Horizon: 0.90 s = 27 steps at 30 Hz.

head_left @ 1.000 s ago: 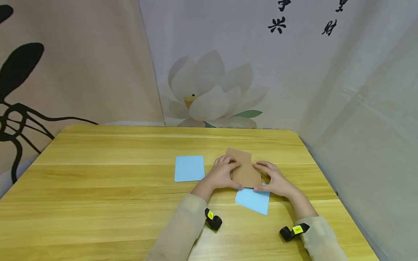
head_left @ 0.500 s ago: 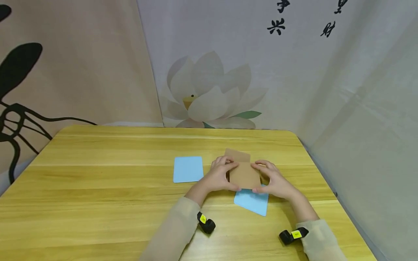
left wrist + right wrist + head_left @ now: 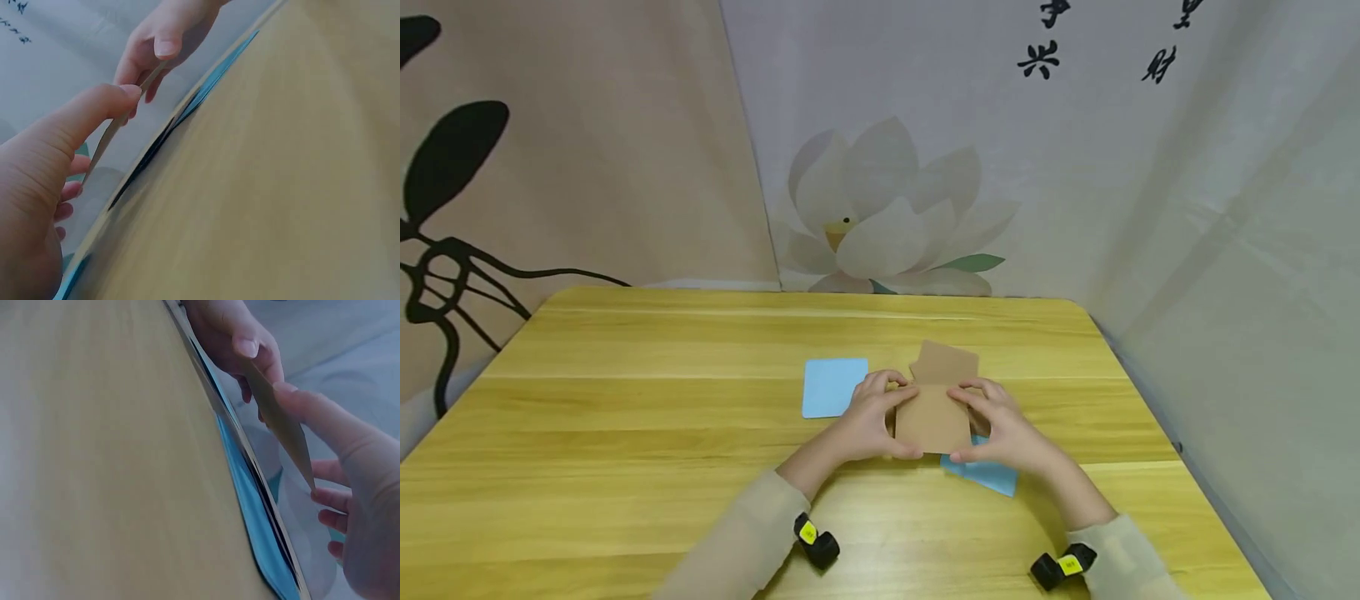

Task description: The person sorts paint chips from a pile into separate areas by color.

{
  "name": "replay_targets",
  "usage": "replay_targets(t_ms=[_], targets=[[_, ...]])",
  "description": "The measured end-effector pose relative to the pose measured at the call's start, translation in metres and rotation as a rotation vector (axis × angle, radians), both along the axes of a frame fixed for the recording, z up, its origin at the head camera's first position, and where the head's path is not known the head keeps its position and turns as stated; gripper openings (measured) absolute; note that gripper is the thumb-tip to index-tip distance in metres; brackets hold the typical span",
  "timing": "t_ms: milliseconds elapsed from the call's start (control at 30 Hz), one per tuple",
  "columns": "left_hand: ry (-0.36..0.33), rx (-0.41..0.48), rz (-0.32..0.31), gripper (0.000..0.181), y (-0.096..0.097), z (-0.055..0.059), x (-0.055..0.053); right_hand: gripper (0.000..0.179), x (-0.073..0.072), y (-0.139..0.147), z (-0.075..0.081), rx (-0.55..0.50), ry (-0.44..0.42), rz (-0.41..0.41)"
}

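Note:
A flat brown square card point(image 3: 932, 425) is raised off the table, pinched between thumb and fingers of both hands. My left hand point(image 3: 868, 421) grips its left edge, and my right hand point(image 3: 1003, 429) grips the right one. Both wrist views show this brown card point(image 3: 115, 128) nearly edge-on, apart from the tabletop. Behind it lie more brown cards point(image 3: 951, 360), partly covered by the held one, so how many cannot be told. A light blue card point(image 3: 992, 477) pokes out below on the right, partly hidden.
Another light blue square card point(image 3: 827, 387) lies just left of my left hand, which covers its corner. Everything rests on a wood-grain table point(image 3: 662, 417). A pale curtain point(image 3: 880, 83) with a printed flower hangs behind the far edge.
Both hands have moved left and toward me, carrying the brown card off the brown pile. More of the brown cards behind shows, while less of the near blue card is visible.

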<state>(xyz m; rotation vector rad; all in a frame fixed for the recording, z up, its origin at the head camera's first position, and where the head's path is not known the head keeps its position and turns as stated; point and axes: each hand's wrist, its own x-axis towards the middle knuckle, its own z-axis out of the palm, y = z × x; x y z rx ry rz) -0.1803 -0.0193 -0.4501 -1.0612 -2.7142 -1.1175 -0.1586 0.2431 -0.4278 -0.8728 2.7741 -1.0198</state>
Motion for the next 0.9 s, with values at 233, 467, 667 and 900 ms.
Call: replay_targets(t_ms=[233,467,667,900], targets=[[0.008,-0.017,-0.004,0.089,-0.023,-0.003,0.014,0.094,0.011,-0.022,-0.004,-0.008,0.002,0.008],[0.031,-0.011,0.011,0.09,-0.048,-0.004,0.033,0.093,0.025,-0.047,-0.01,-0.012,-0.002,0.021],[0.009,0.009,0.038,0.094,-0.067,-0.004,0.048,0.091,0.037,-0.066,-0.013,-0.035,-0.007,0.025],[-0.028,-0.014,0.053,0.096,-0.084,-0.002,0.064,0.092,0.048,-0.083,-0.016,-0.031,-0.026,0.041]])
